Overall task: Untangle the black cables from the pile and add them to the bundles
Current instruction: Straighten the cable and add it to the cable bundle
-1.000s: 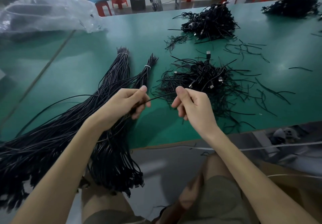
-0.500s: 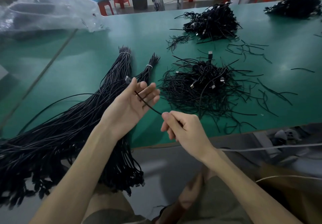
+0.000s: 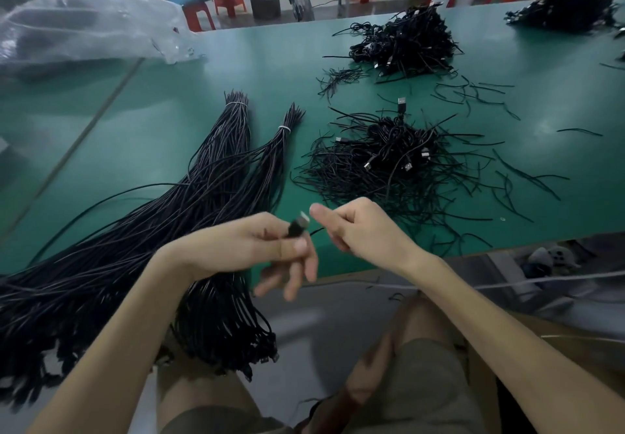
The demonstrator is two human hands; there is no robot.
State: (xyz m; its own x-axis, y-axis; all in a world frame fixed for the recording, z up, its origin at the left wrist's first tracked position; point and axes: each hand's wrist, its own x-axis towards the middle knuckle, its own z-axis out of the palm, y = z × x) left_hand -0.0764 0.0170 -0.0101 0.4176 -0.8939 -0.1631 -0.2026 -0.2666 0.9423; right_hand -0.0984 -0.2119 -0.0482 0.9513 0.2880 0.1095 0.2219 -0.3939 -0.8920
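So the one cable (image 3: 317, 230) being worked on is up off the table, stretched short between both hands right over the near edge. Its plug (image 3: 299, 224) end is pinched between thumb and forefinger of the left hand (image 3: 236, 247), with the other fingers dangling loose underneath (a bit blurry). The thin black lead runs out at 3 o'clock from the plug straight into the right hand (image 3: 368, 234), which is curled up round it with the thumb poking out. I can't actually see the pinch point inside that fist.

From the plug, the tangled pile (image 3: 389, 163) it belongs with sits at 1 o'clock on the green table (image 3: 162, 122). The tied bundles (image 3: 233, 163) fan out at 10 to 11 o'clock, white ties (image 3: 284, 127) near their far tips, and their near ends hang off the table edge.

My read: the pulling-free step looks basically done for this one, and we're in the straighten-and-hand-over bit. Next move probably calls for swinging the plug toward 9 o'clock and laying the lead along a bundle, plug end matched with the others hanging down.

Further out: another heap (image 3: 406, 41) at 1 o'clock and a clear plastic bag (image 3: 91, 24) way off at 10.
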